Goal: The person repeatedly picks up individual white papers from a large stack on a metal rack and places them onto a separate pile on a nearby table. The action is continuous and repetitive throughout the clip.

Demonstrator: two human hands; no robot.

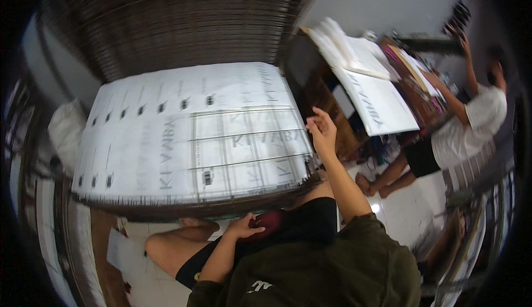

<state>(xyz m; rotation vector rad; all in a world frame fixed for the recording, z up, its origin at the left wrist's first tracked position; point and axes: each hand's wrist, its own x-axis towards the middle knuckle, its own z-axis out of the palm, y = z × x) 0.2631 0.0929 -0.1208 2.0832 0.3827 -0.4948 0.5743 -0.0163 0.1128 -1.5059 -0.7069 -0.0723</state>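
My left hand (242,229) lies low over my lap, its fingers curled against a dark red thing (269,222) whose kind I cannot make out. My right hand (323,131) is raised in the air beside the right edge of the rack, fingers loosely bent and apart, with nothing in it. Before me, white printed sheets (127,157) cover a low wire rack (249,198). A grid of thin wires (257,132) shows over the right half of the sheets, slightly blurred.
Tilted-up dark wire shelves (188,24) rise behind the sheets. At the right, a stack of white printed sheets (379,102) lies on a wooden table. Beyond it a person in a white shirt (471,124) reaches over a board. A white bag (67,129) stands at the left.
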